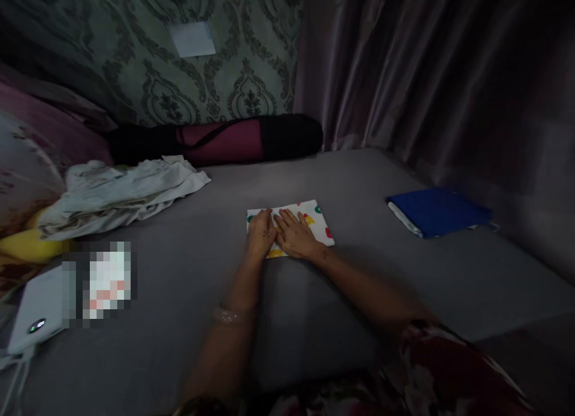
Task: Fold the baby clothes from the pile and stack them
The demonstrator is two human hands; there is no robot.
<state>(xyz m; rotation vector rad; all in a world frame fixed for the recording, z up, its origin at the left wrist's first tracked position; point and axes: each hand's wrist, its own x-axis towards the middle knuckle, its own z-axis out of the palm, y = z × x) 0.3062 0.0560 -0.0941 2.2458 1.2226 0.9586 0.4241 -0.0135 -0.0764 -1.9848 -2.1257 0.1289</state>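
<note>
The left hand (260, 233) and right hand (296, 235) are laid palm-down, side by side, with both arms (362, 285) outstretched.

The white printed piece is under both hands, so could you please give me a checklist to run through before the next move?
1. Right hand on the white printed piece: ok, resting on top.
2. Left hand on it too: ok, beside the right hand.
3. Piece supported: ok, it lies on the grey surface.
4. Blue folded item apart from the piece: ok, off to the right.
5. Pale cloth heap apart from it: ok, off to the left.
6. Underside of the piece smooth: cannot tell, hidden.
</note>
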